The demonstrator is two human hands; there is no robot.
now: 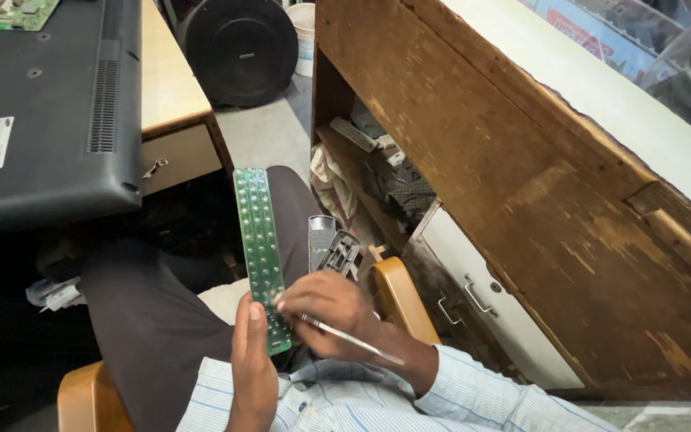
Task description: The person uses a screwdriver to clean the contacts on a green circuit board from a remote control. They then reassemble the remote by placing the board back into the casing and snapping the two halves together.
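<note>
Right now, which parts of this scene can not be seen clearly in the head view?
- Lower end of the green circuit board: covered by the left hand and right hand.
- Thin metal tool: its working tip is hidden behind the right-hand fingers.
- Grey remote casing: partly behind the right hand.
- Black television back: cut off by the top and left edges.

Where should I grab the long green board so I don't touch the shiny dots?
Probably by the long side edges of the green board, pinching from the sides near its lower end. It is thin, narrow and flat, with dots covering its face. The left hand grips it there.
</note>
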